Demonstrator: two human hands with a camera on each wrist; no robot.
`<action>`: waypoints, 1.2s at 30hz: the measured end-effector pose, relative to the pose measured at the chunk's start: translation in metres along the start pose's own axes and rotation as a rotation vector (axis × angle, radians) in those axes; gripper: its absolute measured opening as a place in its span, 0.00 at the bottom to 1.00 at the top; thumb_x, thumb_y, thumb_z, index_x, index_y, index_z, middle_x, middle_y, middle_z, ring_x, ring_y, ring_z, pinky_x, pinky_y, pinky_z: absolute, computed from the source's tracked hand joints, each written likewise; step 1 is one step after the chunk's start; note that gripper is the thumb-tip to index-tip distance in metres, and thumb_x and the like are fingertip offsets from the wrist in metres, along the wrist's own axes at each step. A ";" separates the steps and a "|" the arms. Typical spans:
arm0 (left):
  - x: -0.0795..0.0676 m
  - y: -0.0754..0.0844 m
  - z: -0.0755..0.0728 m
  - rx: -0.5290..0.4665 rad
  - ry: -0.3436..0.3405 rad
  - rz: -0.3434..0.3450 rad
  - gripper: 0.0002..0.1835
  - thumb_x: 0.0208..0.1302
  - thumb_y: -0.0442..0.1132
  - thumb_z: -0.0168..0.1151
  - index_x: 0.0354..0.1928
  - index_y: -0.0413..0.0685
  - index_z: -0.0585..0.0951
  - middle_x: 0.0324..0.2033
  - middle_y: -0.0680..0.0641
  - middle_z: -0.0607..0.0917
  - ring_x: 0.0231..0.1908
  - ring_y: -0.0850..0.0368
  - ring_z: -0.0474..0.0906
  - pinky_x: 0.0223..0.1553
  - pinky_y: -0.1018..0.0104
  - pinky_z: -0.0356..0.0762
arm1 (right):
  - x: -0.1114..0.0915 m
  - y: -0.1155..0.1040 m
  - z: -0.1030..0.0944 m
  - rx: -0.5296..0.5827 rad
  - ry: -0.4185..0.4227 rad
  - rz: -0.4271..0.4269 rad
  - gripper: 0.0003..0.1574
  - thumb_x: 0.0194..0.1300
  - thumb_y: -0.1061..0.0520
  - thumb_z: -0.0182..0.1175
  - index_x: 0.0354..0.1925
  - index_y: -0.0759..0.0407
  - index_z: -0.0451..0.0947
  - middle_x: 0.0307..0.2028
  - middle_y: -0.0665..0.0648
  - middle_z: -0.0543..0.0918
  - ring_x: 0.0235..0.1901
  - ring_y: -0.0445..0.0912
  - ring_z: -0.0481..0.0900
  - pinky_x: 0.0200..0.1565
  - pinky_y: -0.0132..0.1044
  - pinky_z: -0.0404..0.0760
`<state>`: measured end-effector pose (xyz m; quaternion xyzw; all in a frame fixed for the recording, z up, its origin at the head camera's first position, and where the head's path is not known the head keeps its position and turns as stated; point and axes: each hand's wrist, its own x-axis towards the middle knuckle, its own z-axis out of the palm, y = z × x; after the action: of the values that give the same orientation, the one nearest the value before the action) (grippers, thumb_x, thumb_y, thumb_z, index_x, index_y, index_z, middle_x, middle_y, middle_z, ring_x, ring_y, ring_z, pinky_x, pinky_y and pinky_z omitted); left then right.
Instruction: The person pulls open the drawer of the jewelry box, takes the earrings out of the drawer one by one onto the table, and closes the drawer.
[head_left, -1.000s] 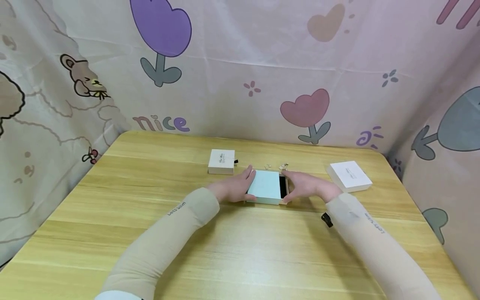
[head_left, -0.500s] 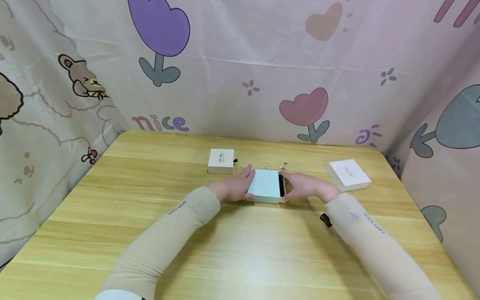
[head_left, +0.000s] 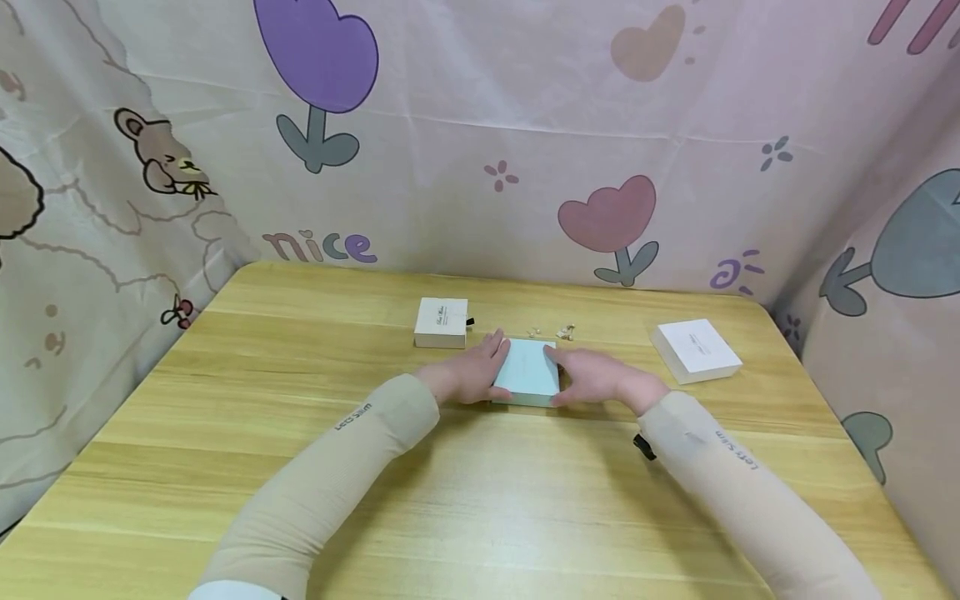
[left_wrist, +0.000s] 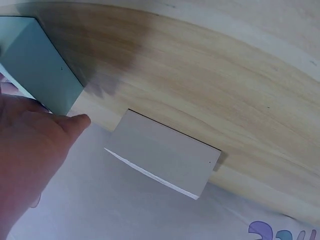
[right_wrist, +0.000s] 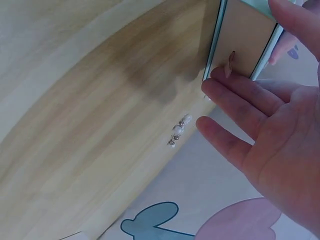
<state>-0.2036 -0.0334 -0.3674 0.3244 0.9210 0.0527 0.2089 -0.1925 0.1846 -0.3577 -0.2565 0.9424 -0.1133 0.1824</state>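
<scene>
A light blue drawer-style box (head_left: pixel 527 367) lies flat on the wooden table between both hands. My left hand (head_left: pixel 471 372) grips its left end, thumb at the near side and fingers at the far side. Against the right end rests my right hand (head_left: pixel 596 379). In the right wrist view its fairly straight fingers (right_wrist: pixel 240 95) touch the beige drawer front (right_wrist: pixel 247 30), where a small ribbon tab (right_wrist: pixel 230 65) sticks out. That front stands about level with the sleeve's edges. Behind the box lie small pieces of jewellery (head_left: pixel 566 332), pearl-like in the right wrist view.
A white box (head_left: pixel 442 323) with a black tab stands behind the left hand. Another white box (head_left: pixel 697 350) sits at the back right. A small black object (head_left: pixel 643 447) shows beside the right sleeve. A printed curtain (head_left: pixel 457 167) hangs along the table's (head_left: pixel 480 500) back edge.
The right hand has moved left, pushing the drawer into the blue sleeve; the dark strip visible at its right end is gone from sight. The left hand has stayed in place.
</scene>
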 end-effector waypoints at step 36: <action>-0.011 -0.003 -0.002 0.212 0.041 -0.016 0.39 0.71 0.55 0.43 0.73 0.38 0.45 0.74 0.40 0.43 0.74 0.46 0.37 0.73 0.49 0.39 | -0.006 -0.001 0.002 0.060 0.010 -0.024 0.53 0.60 0.47 0.62 0.70 0.71 0.48 0.64 0.68 0.67 0.62 0.58 0.68 0.64 0.50 0.66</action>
<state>-0.1985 -0.0420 -0.3622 0.3362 0.9280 -0.0403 0.1552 -0.1869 0.1864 -0.3575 -0.2614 0.9364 -0.1447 0.1839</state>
